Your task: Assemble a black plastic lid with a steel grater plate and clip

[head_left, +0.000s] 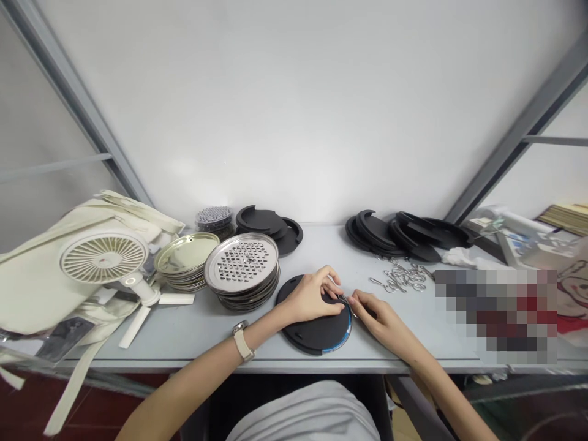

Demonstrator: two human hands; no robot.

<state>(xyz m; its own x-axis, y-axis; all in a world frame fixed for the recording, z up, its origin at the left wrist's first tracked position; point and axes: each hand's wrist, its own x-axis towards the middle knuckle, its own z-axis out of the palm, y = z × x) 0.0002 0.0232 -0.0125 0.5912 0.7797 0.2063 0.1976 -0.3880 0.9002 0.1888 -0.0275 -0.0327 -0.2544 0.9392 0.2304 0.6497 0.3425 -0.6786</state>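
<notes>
A round black disc [305, 321] with a bright blue strip along its right edge lies on the table in front of me. My left hand [316, 295] rests over the disc, its thumb and fingers closed around a small shiny metal clip [342, 298] at the disc's right edge. From the other side, my right hand [379, 318] pinches at the same clip, fingertips close to the left ones. The clip's exact shape is mostly hidden by the fingers. A loose pile of similar metal clips [404, 275] lies beyond my right hand.
Left of the disc stand stacked round metal grater plates [243, 263] and gold-coloured lids [186, 254]. Black round covers [261, 222] and more black covers [376, 233] lie along the wall. A white fan [105, 257] and a cream bag [41, 275] occupy the left; a blurred patch covers the right.
</notes>
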